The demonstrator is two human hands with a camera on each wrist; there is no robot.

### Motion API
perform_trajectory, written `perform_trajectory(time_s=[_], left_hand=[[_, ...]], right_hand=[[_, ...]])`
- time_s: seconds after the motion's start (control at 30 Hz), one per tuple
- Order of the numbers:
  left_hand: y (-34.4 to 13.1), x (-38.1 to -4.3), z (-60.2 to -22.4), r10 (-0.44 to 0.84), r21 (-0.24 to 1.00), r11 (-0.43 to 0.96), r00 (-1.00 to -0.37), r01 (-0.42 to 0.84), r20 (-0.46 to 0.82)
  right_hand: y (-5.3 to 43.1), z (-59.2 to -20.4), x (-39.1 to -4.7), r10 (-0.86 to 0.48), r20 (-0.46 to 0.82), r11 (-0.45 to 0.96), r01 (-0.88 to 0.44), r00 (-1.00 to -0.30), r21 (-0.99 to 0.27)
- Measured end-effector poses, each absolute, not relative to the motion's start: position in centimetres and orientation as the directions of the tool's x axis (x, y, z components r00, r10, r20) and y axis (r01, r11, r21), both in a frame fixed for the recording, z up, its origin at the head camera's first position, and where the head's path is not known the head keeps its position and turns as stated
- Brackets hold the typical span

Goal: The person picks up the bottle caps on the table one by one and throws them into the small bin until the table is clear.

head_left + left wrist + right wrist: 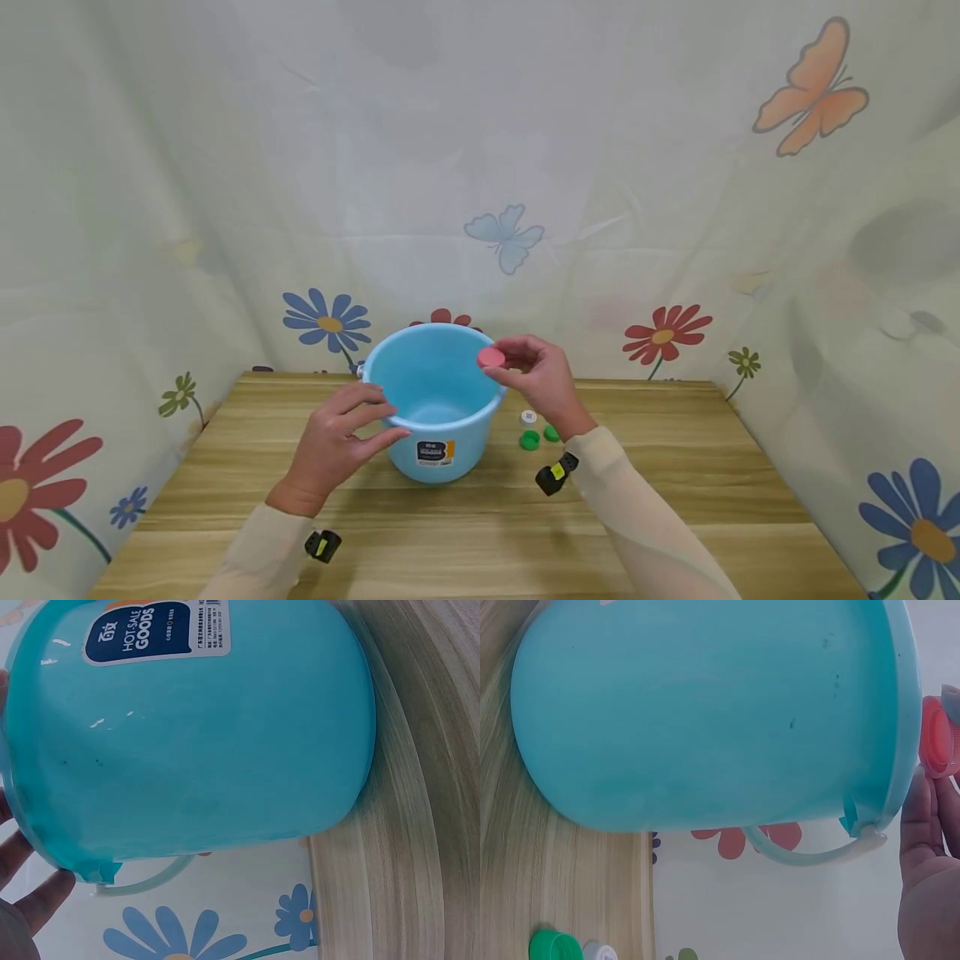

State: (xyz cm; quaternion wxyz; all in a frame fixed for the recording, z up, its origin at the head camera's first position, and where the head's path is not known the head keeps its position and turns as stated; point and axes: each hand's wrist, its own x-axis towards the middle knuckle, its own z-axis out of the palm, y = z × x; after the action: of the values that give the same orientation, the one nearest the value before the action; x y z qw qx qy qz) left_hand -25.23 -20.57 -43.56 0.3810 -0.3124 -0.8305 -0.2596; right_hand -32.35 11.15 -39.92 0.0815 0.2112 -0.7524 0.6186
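A light blue plastic bucket (438, 446) stands upright on the wooden table, with a label on its front. My left hand (341, 437) grips the bucket's left front rim, its fingertips over the edge; in the left wrist view only some fingers (46, 896) show at the rim. Above the right side of the rim, my right hand (543, 379) pinches a red bottle cap (491, 357) between thumb and fingers. In the right wrist view the cap (937, 739) appears hollow side showing, close to the rim.
To the right of the bucket lie a white bottle cap (528, 417), a green bottle cap (529, 440) and another green bottle cap (552, 433). The bucket's pale handle (802, 855) hangs at the back. A patterned curtain (600, 167) surrounds the wooden table (675, 483).
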Motion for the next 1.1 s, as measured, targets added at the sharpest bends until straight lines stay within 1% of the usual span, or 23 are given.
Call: perform_trajectory(time_s=[0.4, 0.57, 0.93, 1.1], left_hand=[[-20.5, -25.4, -43.8, 0.322, 0.182, 0.671, -0.503, 0.719, 0.803], [-20.5, -25.4, -43.8, 0.322, 0.183, 0.67, -0.504, 0.719, 0.802], [-20.5, -25.4, -43.8, 0.319, 0.183, 0.666, -0.497, 0.723, 0.807], [-20.5, -25.3, -43.6, 0.32, 0.189, 0.665, -0.504, 0.722, 0.802]], right_hand=[[10.6, -40.2, -32.4, -0.236, 0.401, 0.16, -0.443, -0.885, -0.882], [10.4, -40.3, -32.5, -0.247, 0.406, 0.144, -0.448, -0.88, -0.883], [10.0, -40.2, -32.6, -0.238, 0.391, 0.127, -0.427, -0.889, -0.895], [9.9, -40.1, -32.6, -0.236, 0.391, 0.126, -0.427, -0.89, -0.896]])
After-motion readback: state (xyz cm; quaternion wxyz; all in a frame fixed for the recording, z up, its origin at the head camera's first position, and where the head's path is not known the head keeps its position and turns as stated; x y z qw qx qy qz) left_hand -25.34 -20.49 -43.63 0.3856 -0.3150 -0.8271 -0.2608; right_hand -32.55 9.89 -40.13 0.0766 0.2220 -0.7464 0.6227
